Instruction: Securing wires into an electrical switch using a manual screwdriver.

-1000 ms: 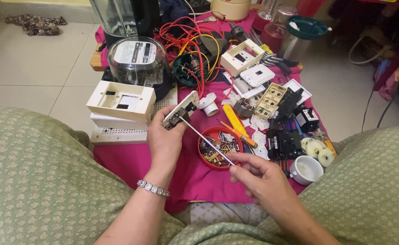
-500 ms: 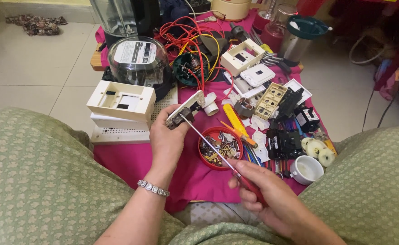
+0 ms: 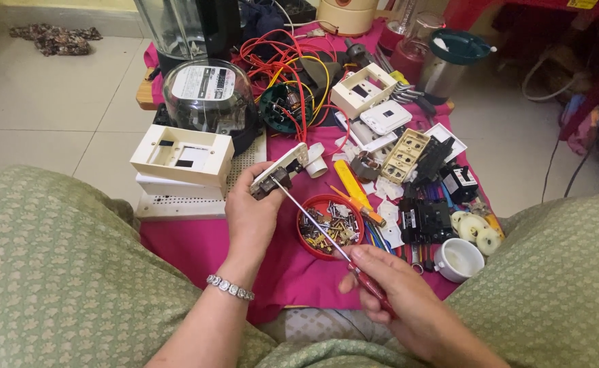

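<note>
- The left hand has its grip closed around a cream switch plate, held tilted above the pink cloth, just left of the red dish of screws.
- The right hand has its grip closed on the red handle of a screwdriver; its thin shaft slants up over the dish to the plate's underside, tip touching there.
- Risk: the tip could slip off a small screw, since the plate hangs unsupported in one hand, and jab the left fingers.
- A loosened screw could drop among the cluttered parts and wires.
</note>
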